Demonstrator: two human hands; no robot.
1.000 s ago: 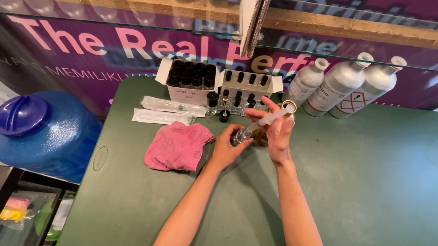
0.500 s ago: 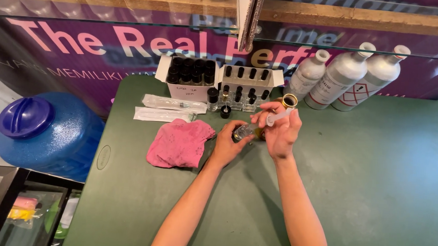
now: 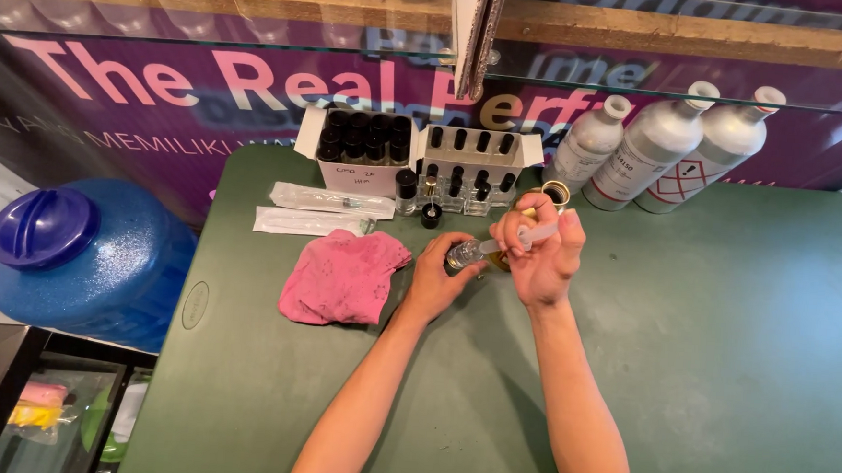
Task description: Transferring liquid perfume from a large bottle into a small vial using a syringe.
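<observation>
On the green table [image 3: 703,357], mid-far, the left hand [image 3: 436,280] wraps a small glass bottle [image 3: 461,255], and the right hand [image 3: 543,257] pinches a clear syringe [image 3: 515,238] slanted down toward the bottle's mouth. A slip of the tip or a hard push on the plunger could likely spill liquid or tip the gold-capped bottle [image 3: 550,197] just behind. Fingers hide the bottle's neck; its fill level and the syringe's contents are unreadable

Both forearms extend forward and converge. Left hand [image 3: 435,278] is curled in a grip; right hand [image 3: 541,257] is clenched, fingers folded.
</observation>
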